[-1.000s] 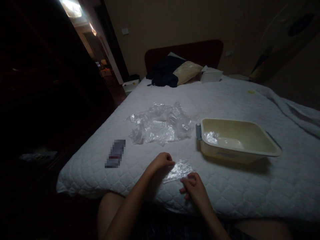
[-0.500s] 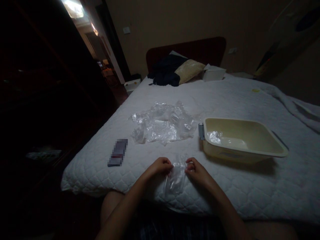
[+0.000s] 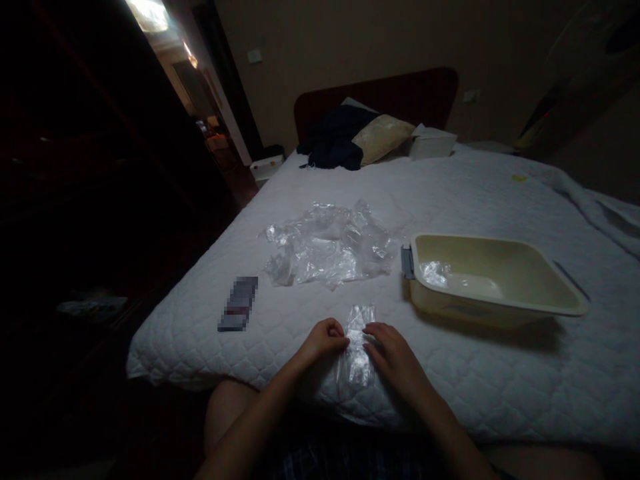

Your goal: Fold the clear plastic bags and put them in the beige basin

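A clear plastic bag (image 3: 359, 363) lies on the bed's near edge, directly in front of me, its upper part fairly flat. My left hand (image 3: 326, 340) is at its left side, fingers curled and thumb closed on the edge. At the right side, my right hand (image 3: 393, 350) touches the plastic with its fingertips, thumb and fingers apart. Beyond both hands spreads a loose pile of crumpled clear plastic bags (image 3: 327, 247). To the right stands a cream plastic bin (image 3: 500, 303) with grey handles; some clear plastic lies inside it at the left.
A dark, pixelated flat object (image 3: 239, 305) rests on the white quilted bedspread (image 3: 200, 347) at left. Dark clothing (image 3: 333, 133), a beige pillow (image 3: 383, 138) and a white box (image 3: 433, 143) sit near the headboard (image 3: 425, 87). The bed's left edge drops to a dark floor.
My right hand's fingers have loosened from a pinch and spread over the bag's right edge. The bag's upper part looks flatter. The view has shifted slightly.
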`<action>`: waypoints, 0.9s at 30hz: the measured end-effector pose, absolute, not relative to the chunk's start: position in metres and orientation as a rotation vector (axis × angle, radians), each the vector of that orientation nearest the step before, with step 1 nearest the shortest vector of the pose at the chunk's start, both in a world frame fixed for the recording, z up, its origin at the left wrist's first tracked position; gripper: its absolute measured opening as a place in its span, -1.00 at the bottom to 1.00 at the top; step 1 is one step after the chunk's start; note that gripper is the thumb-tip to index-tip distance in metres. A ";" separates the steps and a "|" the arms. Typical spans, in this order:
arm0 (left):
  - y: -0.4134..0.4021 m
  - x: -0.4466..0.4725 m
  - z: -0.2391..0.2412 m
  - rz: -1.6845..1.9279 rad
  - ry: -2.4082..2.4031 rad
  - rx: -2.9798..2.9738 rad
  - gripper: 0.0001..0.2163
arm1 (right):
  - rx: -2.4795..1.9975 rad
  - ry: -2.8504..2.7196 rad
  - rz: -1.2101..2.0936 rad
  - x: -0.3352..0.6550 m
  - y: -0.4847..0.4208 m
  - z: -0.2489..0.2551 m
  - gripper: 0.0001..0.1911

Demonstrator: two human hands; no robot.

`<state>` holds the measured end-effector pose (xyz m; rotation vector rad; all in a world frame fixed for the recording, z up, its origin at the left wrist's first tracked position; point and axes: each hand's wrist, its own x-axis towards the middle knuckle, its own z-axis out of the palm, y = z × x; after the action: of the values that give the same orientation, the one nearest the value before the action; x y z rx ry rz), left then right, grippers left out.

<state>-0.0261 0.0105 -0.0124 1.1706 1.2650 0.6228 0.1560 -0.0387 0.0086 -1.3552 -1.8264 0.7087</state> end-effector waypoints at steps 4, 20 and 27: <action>0.010 -0.020 -0.015 0.680 1.201 1.140 -0.70 | -1.333 -1.758 0.738 0.159 -0.037 -0.004 -0.72; -0.001 -0.002 0.023 0.878 1.047 1.385 -0.87 | -1.337 -1.693 0.716 0.171 -0.041 0.026 -0.67; -0.009 0.003 0.044 0.943 1.002 1.350 -0.83 | -1.349 -1.661 0.864 0.174 -0.047 0.043 -0.72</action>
<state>0.0027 -0.0086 0.0444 1.3503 1.0015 0.9426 0.1737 -0.0473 0.0432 -1.3486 -1.6610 0.8641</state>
